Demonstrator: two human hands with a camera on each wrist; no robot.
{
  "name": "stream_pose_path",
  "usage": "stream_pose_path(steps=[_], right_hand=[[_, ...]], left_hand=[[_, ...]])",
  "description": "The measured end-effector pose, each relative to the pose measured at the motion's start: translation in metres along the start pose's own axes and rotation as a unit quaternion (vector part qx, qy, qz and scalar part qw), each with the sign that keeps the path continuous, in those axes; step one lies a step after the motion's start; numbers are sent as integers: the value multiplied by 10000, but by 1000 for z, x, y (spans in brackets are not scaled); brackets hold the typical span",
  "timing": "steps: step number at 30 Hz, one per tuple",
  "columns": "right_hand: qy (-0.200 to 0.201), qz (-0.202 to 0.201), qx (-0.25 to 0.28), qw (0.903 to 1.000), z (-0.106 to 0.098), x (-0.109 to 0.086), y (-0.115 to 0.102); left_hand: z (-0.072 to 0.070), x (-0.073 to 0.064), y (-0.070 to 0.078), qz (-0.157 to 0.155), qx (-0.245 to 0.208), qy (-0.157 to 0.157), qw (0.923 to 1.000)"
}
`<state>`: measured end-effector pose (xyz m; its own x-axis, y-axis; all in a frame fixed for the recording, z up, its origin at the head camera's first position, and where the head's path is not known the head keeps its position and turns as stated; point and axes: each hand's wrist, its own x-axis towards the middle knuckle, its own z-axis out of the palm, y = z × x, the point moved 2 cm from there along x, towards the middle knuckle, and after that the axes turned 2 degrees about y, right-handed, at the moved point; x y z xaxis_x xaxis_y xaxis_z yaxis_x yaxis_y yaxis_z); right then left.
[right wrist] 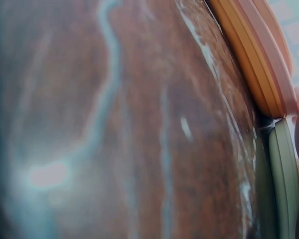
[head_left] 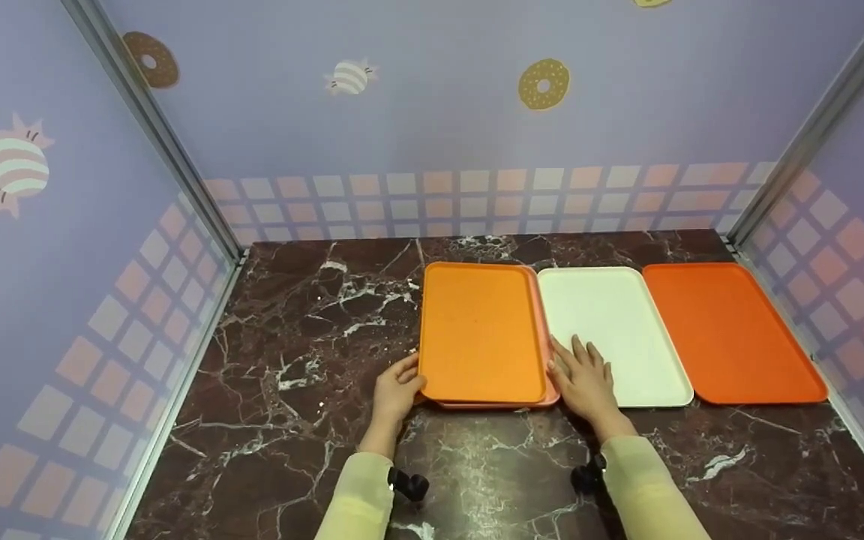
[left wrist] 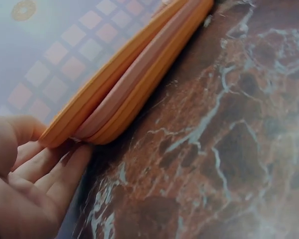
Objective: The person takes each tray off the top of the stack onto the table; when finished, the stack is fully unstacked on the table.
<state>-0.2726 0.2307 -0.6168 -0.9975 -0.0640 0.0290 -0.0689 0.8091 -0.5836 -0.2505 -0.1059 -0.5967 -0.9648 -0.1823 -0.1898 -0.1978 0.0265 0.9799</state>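
A stack of trays lies in front of me. An orange tray [head_left: 481,330] is on top, shifted left over a pink tray [head_left: 550,390]; the left wrist view shows another orange tray [left wrist: 117,130] underneath. My left hand [head_left: 396,391] pinches the top tray near its front left corner, thumb at the rim and fingers below. There a narrow gap shows between it and the pink tray [left wrist: 107,112]. My right hand [head_left: 586,381] lies with spread, fairly straight fingers over the white tray [head_left: 638,337], its thumb side against the stack's right edge.
Right of the white tray lies a red-orange tray [head_left: 732,337], close to the right wall panel [head_left: 844,277]. Dark marbled tabletop [head_left: 304,360] extends left and in front of the trays. A patterned wall panel [head_left: 439,135] stands behind.
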Motion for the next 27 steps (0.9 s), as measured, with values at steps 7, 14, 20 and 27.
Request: stream_pose_path(steps=[7,14,20,27], right_hand=[[48,4,-4,10000,0,0,0],[60,-8,-30,10000,2,0,0],[61,-9,-18,10000,4,0,1],[96,-7,-26,10000,3,1,2]], left_hand=[[-8,-6,-3,-643,-941,-782,9904],[-10,-9,-5,-713,-960,-852,9892],[-13,-11,-10,-717,-1416,-621,9854],[-14,-18,-14,-604,-2036,-670,9749]])
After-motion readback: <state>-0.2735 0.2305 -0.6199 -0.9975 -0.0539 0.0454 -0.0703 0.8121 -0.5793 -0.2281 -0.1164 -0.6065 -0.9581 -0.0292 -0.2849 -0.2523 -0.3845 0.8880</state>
